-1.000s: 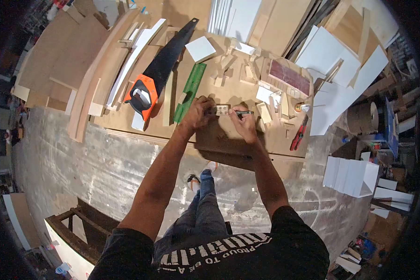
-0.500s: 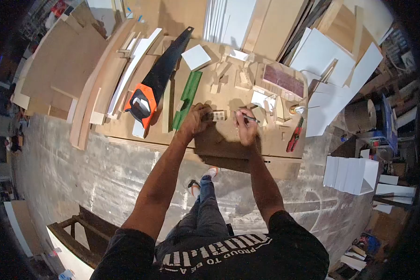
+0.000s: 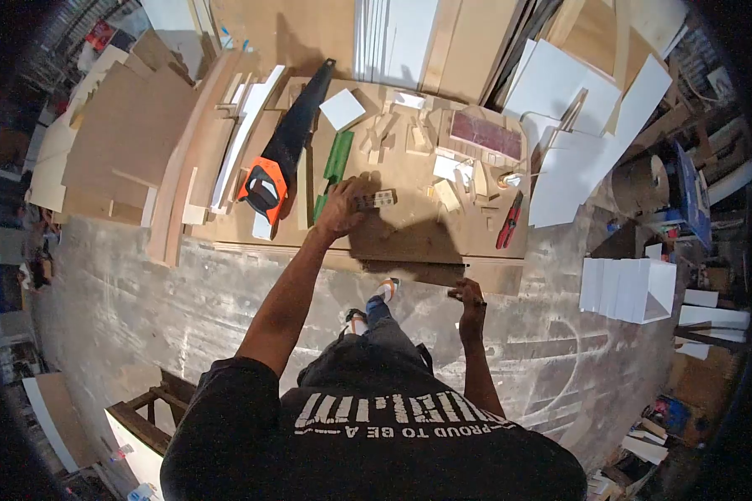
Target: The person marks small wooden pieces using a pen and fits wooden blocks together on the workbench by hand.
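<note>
My left hand rests on the workbench, its fingers over the left end of a small wooden block with dark marks on its top. Just beyond that hand lies a notched green strip. My right hand is off the bench, below its front edge, with its fingers curled. A slim dark pen shows only partly in that hand. On the bench to the left lies a handsaw with an orange and black handle.
A red utility knife lies at the bench's right end. Small wood offcuts, a maroon-topped block and a white square lie farther back. Long boards flank the left side; white panels lean at the right.
My right hand has moved from beside the marked block back toward my body, past the bench's front edge. My left hand stays at the block, its fingers somewhat more spread. The view has shifted slightly.
</note>
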Motion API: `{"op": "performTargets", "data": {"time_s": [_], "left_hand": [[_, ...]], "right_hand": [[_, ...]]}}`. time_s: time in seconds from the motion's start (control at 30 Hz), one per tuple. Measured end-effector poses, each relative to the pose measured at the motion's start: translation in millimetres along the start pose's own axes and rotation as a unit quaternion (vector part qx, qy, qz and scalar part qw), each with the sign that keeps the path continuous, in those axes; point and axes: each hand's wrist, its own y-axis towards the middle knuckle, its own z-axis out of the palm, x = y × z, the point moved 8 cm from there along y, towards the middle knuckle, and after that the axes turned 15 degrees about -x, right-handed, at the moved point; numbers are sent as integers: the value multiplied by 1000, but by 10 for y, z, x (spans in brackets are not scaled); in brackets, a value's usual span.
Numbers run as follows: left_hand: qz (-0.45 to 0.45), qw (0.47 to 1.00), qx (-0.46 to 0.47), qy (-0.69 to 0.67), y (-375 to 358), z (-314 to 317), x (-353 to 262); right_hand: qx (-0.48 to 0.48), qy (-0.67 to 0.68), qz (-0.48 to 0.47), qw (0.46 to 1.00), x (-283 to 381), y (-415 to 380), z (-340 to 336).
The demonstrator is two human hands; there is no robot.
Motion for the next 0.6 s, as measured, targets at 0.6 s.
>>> {"op": "performTargets", "data": {"time_s": [0.6], "left_hand": [[-283,953,-104,-16,-1883,-1161,-56]], "right_hand": [[217,-330,-322,861,-82,1294,2219]]}}
